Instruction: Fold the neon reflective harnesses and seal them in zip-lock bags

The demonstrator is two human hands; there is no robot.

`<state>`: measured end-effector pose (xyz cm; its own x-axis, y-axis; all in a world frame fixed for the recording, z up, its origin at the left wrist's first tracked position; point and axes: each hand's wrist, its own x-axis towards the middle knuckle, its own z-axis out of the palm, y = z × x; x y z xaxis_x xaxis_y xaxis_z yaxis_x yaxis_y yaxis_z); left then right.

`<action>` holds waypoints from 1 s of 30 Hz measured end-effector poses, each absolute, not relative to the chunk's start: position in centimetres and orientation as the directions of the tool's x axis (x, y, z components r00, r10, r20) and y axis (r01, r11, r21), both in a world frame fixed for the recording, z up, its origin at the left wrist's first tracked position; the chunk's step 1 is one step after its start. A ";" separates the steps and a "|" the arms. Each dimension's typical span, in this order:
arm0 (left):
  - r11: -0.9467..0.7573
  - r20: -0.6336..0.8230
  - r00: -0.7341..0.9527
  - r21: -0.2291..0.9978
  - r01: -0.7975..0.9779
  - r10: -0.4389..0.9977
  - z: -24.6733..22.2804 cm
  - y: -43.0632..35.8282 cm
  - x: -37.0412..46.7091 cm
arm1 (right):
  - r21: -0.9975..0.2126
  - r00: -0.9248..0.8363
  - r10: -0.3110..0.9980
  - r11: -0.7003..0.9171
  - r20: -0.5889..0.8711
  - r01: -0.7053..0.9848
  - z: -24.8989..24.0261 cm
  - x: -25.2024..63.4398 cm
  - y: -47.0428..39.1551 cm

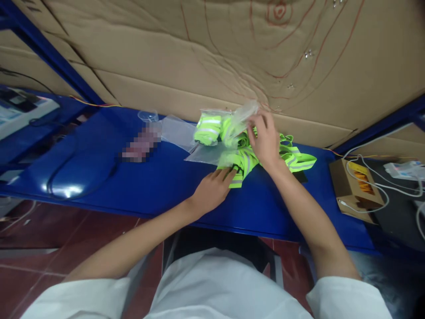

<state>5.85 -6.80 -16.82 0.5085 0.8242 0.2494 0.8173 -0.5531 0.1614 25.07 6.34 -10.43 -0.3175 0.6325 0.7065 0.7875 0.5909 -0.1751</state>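
Note:
My left hand (212,190) rests at the near edge of a folded yellow-green reflective strap bundle (247,161), its fingertips on the fabric. Higher and to the right, my right hand (264,137) pinches a crumpled clear plastic bag (244,115). To the left of that bag, a rolled yellow-green strap with silver stripes (208,129) lies in clear plastic. Loose strap loops (299,160) spread out to the right of my right wrist. A flat clear bag (179,131) lies further left.
The blue table (159,181) meets an upright cardboard panel (149,57) at the back. A pixelated object (141,144) and a clear cup (148,116) lie left. An open cardboard box (355,188), white cables and a power strip (405,169) are at right.

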 end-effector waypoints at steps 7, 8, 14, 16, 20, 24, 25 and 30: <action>-0.498 0.298 0.426 0.235 0.835 0.854 -18.6 -11.4 5.8 | -0.095 -0.281 0.579 0.534 0.765 0.840 -8.1 19.7 5.9; -0.485 0.303 0.409 0.246 0.839 0.861 -18.8 -11.7 5.9 | -0.059 -0.323 0.598 0.530 0.734 0.846 -8.1 18.7 6.0; -0.457 0.288 0.373 0.329 0.827 0.882 -19.1 -11.9 6.0 | -0.030 -0.498 0.714 0.585 0.492 0.810 -10.8 18.1 4.0; -0.462 0.286 0.374 0.370 0.806 0.882 -19.0 -11.8 5.8 | -0.164 -0.463 0.713 0.620 0.527 0.767 -11.9 21.0 2.0; -0.441 0.275 0.345 0.530 0.724 0.897 -18.9 -11.8 5.1 | -0.310 -0.481 0.714 0.673 0.509 0.671 -13.7 27.9 -1.1; -0.319 0.202 0.287 0.829 0.459 0.936 -18.4 -10.8 5.3 | -0.333 -0.710 0.674 0.730 0.204 0.597 -15.0 31.2 -2.0; -0.246 0.148 0.285 0.904 0.350 0.947 -18.1 -10.2 5.4 | -0.389 -0.727 0.668 0.720 0.160 0.575 -15.1 31.3 -2.0; 0.321 -0.207 0.340 0.890 -0.324 0.917 -15.0 -6.8 5.6 | -0.807 -0.525 0.811 0.479 0.257 0.345 -14.8 31.2 -1.8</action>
